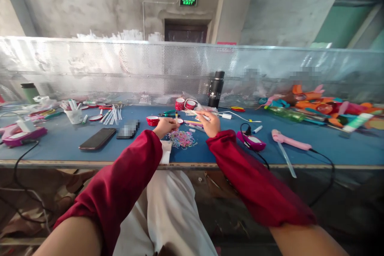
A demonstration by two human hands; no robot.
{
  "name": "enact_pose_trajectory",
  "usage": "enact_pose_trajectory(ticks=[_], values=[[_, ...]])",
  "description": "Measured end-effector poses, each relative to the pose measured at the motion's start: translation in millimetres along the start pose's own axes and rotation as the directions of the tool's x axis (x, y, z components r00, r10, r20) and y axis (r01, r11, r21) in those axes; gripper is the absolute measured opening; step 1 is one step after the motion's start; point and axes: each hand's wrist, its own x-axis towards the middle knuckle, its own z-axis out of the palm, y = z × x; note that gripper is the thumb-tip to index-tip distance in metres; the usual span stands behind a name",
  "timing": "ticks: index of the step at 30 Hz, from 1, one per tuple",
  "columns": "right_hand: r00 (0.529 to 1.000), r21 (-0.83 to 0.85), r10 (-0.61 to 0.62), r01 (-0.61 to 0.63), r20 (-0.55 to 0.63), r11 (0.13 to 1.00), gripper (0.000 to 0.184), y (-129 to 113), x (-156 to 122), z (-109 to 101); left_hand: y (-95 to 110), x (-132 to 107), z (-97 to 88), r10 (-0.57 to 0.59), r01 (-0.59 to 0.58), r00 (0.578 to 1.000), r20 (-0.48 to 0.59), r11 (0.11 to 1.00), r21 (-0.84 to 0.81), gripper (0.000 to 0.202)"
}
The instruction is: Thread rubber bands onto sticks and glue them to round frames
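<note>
My left hand (167, 127) is closed in a pinch around a small upright yellowish piece with a dark band (176, 116); its exact kind is too small to tell. Closed too, my right hand (210, 123) grips a thin pale stick (189, 112) that points left toward the left fingers. A pile of small multicoloured rubber bands (181, 139) lies on the blue table below and between both hands. White paper (166, 153) is spread beside the pile, under my left forearm. Red round containers (153, 121) stand just left of my left hand.
A phone (98, 139) and a dark flat object lie left. White sticks (111, 115) and a cup of pens (73, 115) are farther back. Right are a purple device (251, 141), a corded pink glue gun (291, 141) and colourful balloon-like pieces (318, 102). A black flask (216, 90) stands behind.
</note>
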Motion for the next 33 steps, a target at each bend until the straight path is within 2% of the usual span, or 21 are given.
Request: enact_pose_trajectory(ticks=[3, 6, 8, 10, 12, 15, 19, 21, 24, 27, 29, 33], values=[[0.997, -0.157, 0.017, -0.005, 0.071, 0.988, 0.019, 18, 6, -15, 2, -2, -1.1, -0.038, 0.038, 0.999, -0.013, 0.999, -0.017, 0.018], [0.984, -0.252, 0.137, -0.106, 0.111, 0.962, 0.016, 32, 6, -21, 6, -5, -1.5, -0.055, 0.057, 0.998, 0.027, 0.997, -0.052, 0.010], [0.963, -0.292, 0.231, -0.184, 0.135, 0.939, 0.017, 38, 3, -20, 8, -6, -1.2, -0.064, 0.065, 0.998, 0.016, 0.995, -0.079, 0.004], [0.942, -0.336, 0.291, -0.224, 0.165, 0.915, 0.019, 42, 0, -17, 9, -6, -0.9, -0.078, 0.076, 0.997, -0.015, 0.991, -0.108, 0.010], [0.928, -0.401, 0.313, -0.214, 0.200, 0.891, 0.019, 43, -4, -14, 9, -7, -0.7, -0.095, 0.090, 0.995, -0.031, 0.988, -0.125, 0.013], [0.918, -0.515, 0.331, -0.180, 0.218, 0.838, 0.018, 39, -8, -10, 9, -7, -1.3, -0.122, 0.119, 0.992, -0.022, 0.986, -0.117, 0.005], [0.925, -0.608, 0.278, -0.066, 0.261, 0.791, 0.025, 30, -11, -7, 10, -7, -2.3, -0.124, 0.122, 0.992, -0.032, 0.991, -0.051, 0.015], [0.903, -0.606, 0.262, -0.003, 0.339, 0.795, 0.027, 26, -12, -4, 11, -8, -2.0, -0.117, 0.116, 0.992, -0.044, 0.993, -0.026, 0.016], [0.863, -0.559, 0.285, -0.002, 0.418, 0.829, 0.024, 25, -11, -1, 12, -9, -0.4, -0.100, 0.099, 0.994, -0.034, 0.994, -0.043, 0.013], [0.866, -0.550, 0.310, -0.050, 0.391, 0.833, 0.014, 26, -8, -2, 13, -9, 1.4, -0.088, 0.086, 0.996, -0.025, 0.993, -0.081, 0.003], [0.890, -0.535, 0.314, -0.098, 0.330, 0.839, 0.012, 25, -5, -2, 12, -8, 1.8, -0.091, 0.088, 0.996, -0.022, 0.991, -0.103, 0.008], [0.918, -0.303, 0.298, -0.215, 0.261, 0.928, 0.018, 16, -3, 7, 12, -7, 1.3, -0.124, 0.129, 0.991, 0.042, 0.980, -0.149, 0.007]])
